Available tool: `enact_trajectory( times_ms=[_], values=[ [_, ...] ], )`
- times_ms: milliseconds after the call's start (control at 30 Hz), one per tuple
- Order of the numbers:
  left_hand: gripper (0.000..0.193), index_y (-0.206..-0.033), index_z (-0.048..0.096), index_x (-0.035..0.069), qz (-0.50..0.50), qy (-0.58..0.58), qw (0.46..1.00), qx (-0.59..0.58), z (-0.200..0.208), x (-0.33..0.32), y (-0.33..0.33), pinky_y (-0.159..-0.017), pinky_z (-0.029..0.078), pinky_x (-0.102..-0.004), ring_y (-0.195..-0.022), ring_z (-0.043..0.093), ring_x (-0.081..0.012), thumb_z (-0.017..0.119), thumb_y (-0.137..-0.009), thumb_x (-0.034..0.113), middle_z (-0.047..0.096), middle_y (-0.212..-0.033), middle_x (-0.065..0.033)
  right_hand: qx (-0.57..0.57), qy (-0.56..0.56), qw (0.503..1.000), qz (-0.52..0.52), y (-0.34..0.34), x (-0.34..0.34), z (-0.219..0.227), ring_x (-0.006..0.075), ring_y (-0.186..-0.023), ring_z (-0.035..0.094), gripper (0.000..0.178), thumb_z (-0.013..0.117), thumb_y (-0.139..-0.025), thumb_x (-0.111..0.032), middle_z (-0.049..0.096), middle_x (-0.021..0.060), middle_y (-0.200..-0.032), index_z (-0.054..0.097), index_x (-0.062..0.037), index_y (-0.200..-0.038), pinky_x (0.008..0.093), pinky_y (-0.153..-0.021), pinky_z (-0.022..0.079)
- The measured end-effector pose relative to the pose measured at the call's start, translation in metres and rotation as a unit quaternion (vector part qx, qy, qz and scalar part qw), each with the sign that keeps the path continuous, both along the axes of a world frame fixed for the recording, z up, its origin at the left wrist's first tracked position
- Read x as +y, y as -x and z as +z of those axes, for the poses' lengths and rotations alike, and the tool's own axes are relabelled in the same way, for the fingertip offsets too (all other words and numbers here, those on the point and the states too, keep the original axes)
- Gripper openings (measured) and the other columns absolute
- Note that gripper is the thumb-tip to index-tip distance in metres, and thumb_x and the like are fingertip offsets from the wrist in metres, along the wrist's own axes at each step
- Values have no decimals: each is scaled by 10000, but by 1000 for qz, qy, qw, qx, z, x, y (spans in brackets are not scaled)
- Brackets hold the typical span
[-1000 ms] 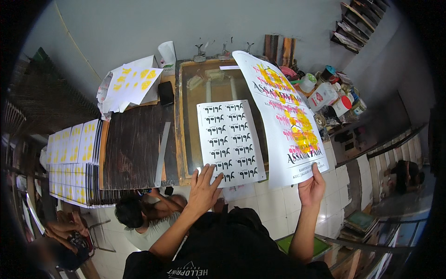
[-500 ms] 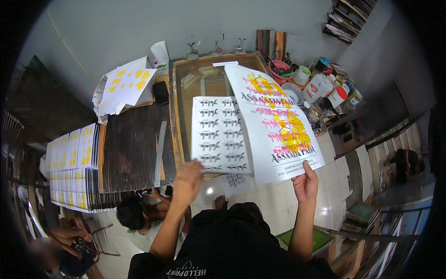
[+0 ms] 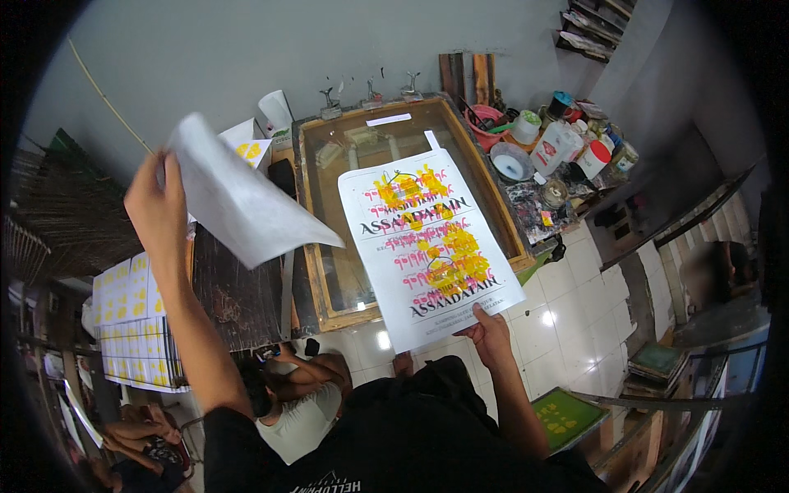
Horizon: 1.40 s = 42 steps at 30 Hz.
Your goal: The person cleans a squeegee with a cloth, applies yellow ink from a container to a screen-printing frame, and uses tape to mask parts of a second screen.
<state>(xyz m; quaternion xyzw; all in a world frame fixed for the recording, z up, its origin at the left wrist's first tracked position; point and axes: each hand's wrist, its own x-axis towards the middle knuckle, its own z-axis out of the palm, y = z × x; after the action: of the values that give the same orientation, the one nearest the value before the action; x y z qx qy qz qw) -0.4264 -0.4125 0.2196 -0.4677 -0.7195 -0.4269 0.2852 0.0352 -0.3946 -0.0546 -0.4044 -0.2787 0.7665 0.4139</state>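
Observation:
My left hand (image 3: 156, 201), raised at the left, grips the edge of a white paper sheet (image 3: 234, 201). The sheet curls in the air above the dark board, blurred by motion, its visible face pale. With fingers and thumb closed on its lower right edge, my right hand (image 3: 489, 335) holds a printed sheet (image 3: 382, 283) bearing yellow patches, pink script and black lettering. That sheet is tilted over a wooden-framed printing screen (image 3: 501, 214) and hides part of it. A small white strip sticks up at the sheet's top edge.
Metal clamps (image 3: 330, 103) stand along the screen's far edge. Jars, a white jug (image 3: 552, 152) and a pink bowl (image 3: 485, 119) crowd the right side. A metal ruler (image 3: 288, 296) lies on the dark board (image 3: 230, 292). A person (image 3: 304, 415) sits at the lower left near stacked yellow-printed sheets (image 3: 136, 337).
My left hand has risen and swung left, carrying a sheet away from over the screen. My right hand has moved left and slightly down with the printed sheet.

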Motion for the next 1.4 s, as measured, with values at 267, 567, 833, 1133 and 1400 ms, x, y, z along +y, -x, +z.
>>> enact_trajectory(
  times_ms=[267,567,833,1133,1400],
  values=[
    [283,-1185,687,32,-104,58,981,152,69,87,-43,-799,541,-330,-868,727,-241,639,-960,198,728,-1045,-188,0,27,998,63,24,-11,-20,327,-966,713,333,515,-1028,-161,671,212,-1142,480,61,-1273,438,-717,612],
    [359,-1189,653,66,-327,24,930,164,-53,94,-124,-759,599,-389,-926,723,-312,705,-838,16,717,-1088,-158,10,14,993,113,36,-10,-8,323,-978,718,372,521,-1027,-174,656,222,-1170,463,73,-1298,376,-710,616],
    [404,-1191,643,3,-422,160,890,66,-166,36,-165,-905,579,-390,-1124,670,-320,686,-791,-38,668,-1227,-184,-1,28,993,112,36,-7,-11,327,-987,717,353,505,-1037,-174,661,228,-1154,475,85,-1275,382,-719,612],
    [391,-1176,669,12,-451,242,859,-7,-215,-2,-171,-998,526,-404,-1256,592,-305,686,-788,-34,637,-1306,-143,0,43,993,108,42,-5,-8,334,-985,716,337,495,-1042,-177,659,224,-1145,472,65,-1276,400,-735,603],
    [372,-1224,679,63,-458,301,836,17,-226,-12,-163,-1033,468,-430,-1315,532,-322,689,-854,109,627,-1340,-122,23,55,992,111,42,-4,-8,326,-967,718,414,554,-1009,-180,650,222,-1155,457,95,-1303,373,-693,617]
  ],
)
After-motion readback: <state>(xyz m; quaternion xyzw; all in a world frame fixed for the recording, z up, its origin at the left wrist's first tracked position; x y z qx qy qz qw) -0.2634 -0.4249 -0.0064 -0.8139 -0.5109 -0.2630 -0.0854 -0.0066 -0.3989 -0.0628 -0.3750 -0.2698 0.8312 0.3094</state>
